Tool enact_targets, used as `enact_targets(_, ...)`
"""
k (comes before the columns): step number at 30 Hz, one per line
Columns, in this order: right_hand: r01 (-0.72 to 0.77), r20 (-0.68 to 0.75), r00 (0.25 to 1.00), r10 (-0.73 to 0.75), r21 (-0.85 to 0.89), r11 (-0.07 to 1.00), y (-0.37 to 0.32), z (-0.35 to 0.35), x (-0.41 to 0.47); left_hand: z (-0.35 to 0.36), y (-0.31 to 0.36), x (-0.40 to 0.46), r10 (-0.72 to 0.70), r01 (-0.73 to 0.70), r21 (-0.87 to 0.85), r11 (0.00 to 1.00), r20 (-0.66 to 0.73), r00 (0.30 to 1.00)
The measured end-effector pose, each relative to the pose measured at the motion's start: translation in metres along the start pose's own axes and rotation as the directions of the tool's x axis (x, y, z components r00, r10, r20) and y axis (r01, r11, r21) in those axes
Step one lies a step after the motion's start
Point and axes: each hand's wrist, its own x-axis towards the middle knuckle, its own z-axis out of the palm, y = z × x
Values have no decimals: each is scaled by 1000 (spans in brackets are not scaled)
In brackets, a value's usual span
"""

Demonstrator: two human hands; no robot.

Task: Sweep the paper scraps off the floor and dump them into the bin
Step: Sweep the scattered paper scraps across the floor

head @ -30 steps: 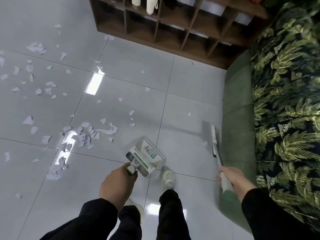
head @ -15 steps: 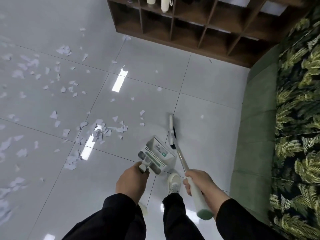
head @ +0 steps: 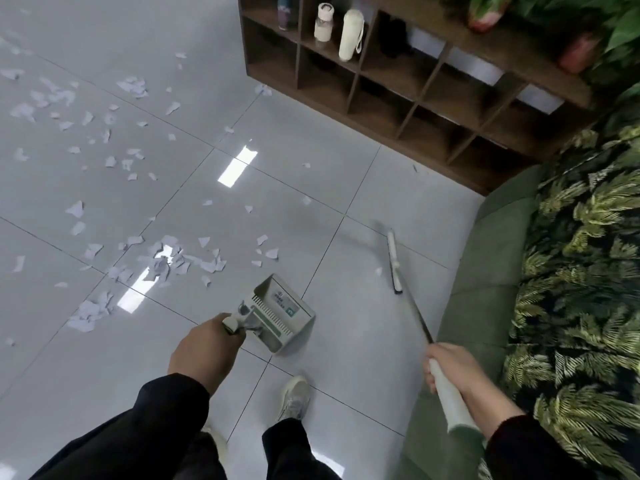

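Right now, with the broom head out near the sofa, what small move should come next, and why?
Probably draw the broom head leftward across the tile toward the dustpan. One stray scrap lies just left of it, the main scrap pile farther left, and the dustpan looks empty.

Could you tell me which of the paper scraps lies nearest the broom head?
The lone small scrap just left of the broom head; the other scraps lie farther left, beyond the dustpan.
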Motion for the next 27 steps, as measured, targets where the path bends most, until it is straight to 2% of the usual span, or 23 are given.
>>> enact_targets(4, -33, -54, 998, 32, -25, 999, -16, 4, 36, -1, 9, 3, 7, -7, 31, 999, -10, 1000)
enact_targets(8, -106, 64, 993, 104, 32, 994, -27, 63, 57, -3, 11, 2, -7, 8, 30, 1000, -18, 1000)
enact_targets(13, -69, 255, 964, 78, -44, 997, -32, 162, 21, -2, 1, -8, -60, 60, -12, 998, -16, 998)
enact_targets(18, -9, 426, 902, 67, -137, 991, -45, 239, -17, -13, -41, -39, -243, 232, -181, 956, -39, 969)
enact_targets(22, -59, 521, 847, 108, -109, 992, -62, 270, -28, -21, -69, -56, -274, 260, -212, 942, -37, 961)
enact_targets(27, -17, 592, 801, 88, -125, 992, -67, 292, -47, -44, -109, -69, -346, 324, -243, 914, -53, 937)
